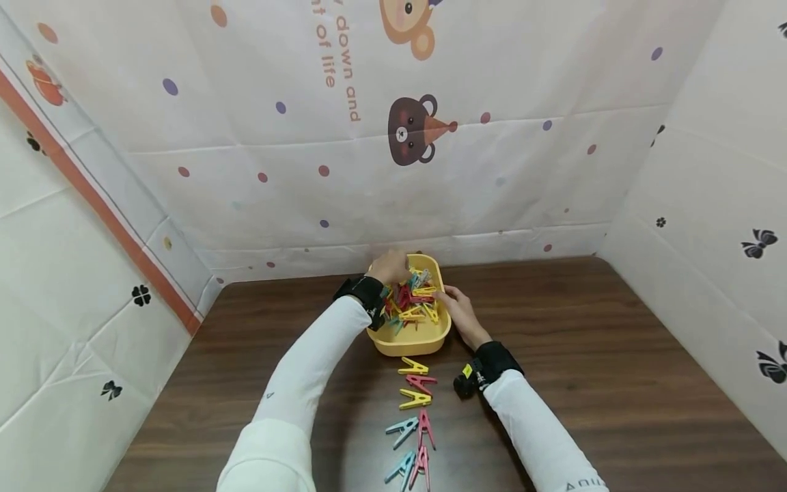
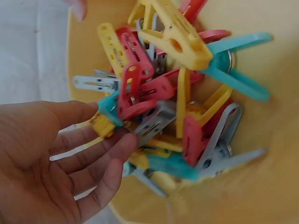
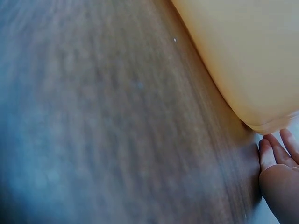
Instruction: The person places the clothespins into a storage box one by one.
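Observation:
A yellow plastic basket (image 1: 408,347) holds a heap of clothespins (image 1: 424,294) in yellow, red, teal and grey. My left hand (image 1: 391,268) reaches over its left rim into the heap. In the left wrist view, the thumb and half-bent, spread fingers (image 2: 88,175) lie against a yellow clothespin end (image 2: 103,125) and a teal one, without a firm pinch showing. My right hand (image 1: 462,316) grips the basket's right wall, thumb over the rim. Its fingers (image 3: 267,156) lie along the outside near a lower corner in the right wrist view.
In front of the basket, single clothespins run toward me in a line: a yellow one (image 1: 415,367), a red one (image 1: 421,383), another yellow, then paired teal (image 1: 402,430) and red (image 1: 425,429) ones. Printed white sheeting (image 1: 344,198) stands behind the brown wooden table (image 1: 590,355).

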### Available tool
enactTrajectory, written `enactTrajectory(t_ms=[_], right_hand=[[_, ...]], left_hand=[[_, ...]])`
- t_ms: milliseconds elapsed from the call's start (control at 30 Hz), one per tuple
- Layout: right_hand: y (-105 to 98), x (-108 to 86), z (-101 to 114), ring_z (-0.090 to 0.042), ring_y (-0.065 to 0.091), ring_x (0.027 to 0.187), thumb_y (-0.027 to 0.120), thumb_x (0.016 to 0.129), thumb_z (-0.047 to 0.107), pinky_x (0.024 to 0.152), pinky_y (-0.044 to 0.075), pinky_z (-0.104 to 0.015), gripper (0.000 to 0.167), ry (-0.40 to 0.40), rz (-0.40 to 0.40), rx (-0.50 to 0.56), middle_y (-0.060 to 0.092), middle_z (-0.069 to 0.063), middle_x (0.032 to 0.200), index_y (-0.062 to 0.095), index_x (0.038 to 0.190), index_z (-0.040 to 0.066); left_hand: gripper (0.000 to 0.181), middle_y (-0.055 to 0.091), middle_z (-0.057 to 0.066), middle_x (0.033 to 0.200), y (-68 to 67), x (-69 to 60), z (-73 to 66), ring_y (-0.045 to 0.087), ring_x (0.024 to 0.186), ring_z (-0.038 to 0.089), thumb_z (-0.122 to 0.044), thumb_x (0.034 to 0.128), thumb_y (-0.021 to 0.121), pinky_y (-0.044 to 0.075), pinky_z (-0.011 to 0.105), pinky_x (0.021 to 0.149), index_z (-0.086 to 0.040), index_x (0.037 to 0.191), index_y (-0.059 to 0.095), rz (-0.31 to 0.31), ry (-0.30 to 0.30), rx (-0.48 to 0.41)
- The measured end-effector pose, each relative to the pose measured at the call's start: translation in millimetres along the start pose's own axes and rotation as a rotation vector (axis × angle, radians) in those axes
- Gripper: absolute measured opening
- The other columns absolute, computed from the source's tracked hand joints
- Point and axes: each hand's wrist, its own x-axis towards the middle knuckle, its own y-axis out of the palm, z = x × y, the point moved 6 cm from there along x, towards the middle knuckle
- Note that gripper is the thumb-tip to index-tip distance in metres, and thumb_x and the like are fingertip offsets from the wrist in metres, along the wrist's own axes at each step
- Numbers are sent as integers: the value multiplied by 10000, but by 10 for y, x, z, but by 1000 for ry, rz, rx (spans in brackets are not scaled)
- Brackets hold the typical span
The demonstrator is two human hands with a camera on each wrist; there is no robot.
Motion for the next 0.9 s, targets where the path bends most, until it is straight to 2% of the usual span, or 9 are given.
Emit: enactTrajectory(t_ms=[100, 200, 300, 400, 467, 533, 667, 767, 900], right_hand=[[-6, 19, -6, -355, 487, 1393, 537, 1050, 352, 1151, 419, -498, 596, 1, 7, -3, 451, -230, 1534, 396, 1537, 37], [-24, 39, -7, -361, 481, 1399, 538, 1048, 359, 1152, 414, -504, 600, 1, 10, 0, 450, -229, 1536, 395, 1539, 45], [-45, 57, -7, -360, 473, 1406, 532, 1051, 373, 1156, 411, -500, 609, 0, 16, -12, 447, -224, 1540, 386, 1548, 52], [-70, 75, -4, -352, 476, 1403, 524, 1057, 374, 1155, 412, -489, 602, -5, 24, -21, 448, -217, 1543, 388, 1548, 53], [-83, 84, 5, -345, 484, 1393, 518, 1061, 371, 1150, 416, -480, 594, -10, 27, -22, 454, -214, 1536, 390, 1547, 53], [-88, 95, 20, -343, 489, 1385, 514, 1063, 368, 1147, 416, -477, 591, -14, 27, -20, 458, -218, 1530, 389, 1545, 49], [-71, 117, 40, -346, 475, 1397, 509, 1064, 376, 1157, 410, -485, 609, -5, 29, -33, 440, -227, 1542, 369, 1555, 44], [-50, 139, 32, -349, 466, 1409, 515, 1061, 382, 1164, 405, -493, 615, 10, 30, -36, 432, -224, 1550, 366, 1556, 49], [-21, 166, 19, -344, 474, 1404, 519, 1056, 375, 1161, 408, -492, 608, 11, 37, -29, 448, -214, 1537, 374, 1549, 52]], left_hand=[[442, 437, -31, 520, -112, -55, -11, 451, 481, 119, -245, 1018, 633, 307, 265, 497, -153, 605, 502, -44, 18, 60], [387, 439, -14, 591, -326, -228, -132, 411, 513, 124, -262, 1029, 616, 291, 262, 502, -132, 674, 533, -95, 88, 131], [219, 575, -8, 734, -520, -604, -378, 499, 604, 121, -255, 1017, 638, 392, 242, 525, -119, 848, 666, -131, 217, 216], [135, 703, -10, 858, -533, -1136, -648, 633, 705, 133, -270, 998, 670, 515, 276, 581, -147, 1010, 724, -139, 390, 336], [152, 733, -17, 854, -406, -1516, -781, 667, 720, 127, -305, 997, 675, 532, 271, 580, -166, 1019, 732, -112, 503, 408], [196, 734, -45, 851, -189, -1876, -846, 658, 705, 95, -370, 1000, 662, 500, 241, 548, -193, 1048, 732, -69, 608, 481], [273, 699, -106, 928, 372, -2451, -781, 566, 648, -4, -455, 1029, 581, 385, 155, 464, -240, 1157, 691, 77, 771, 517], [271, 644, -124, 978, 708, -2702, -669, 494, 655, -63, -441, 1056, 532, 345, 115, 456, -250, 1222, 631, 185, 854, 436], [269, 625, -113, 992, 954, -2824, -541, 466, 689, -100, -377, 1066, 540, 349, 84, 490, -249, 1299, 579, 278, 893, 301]])
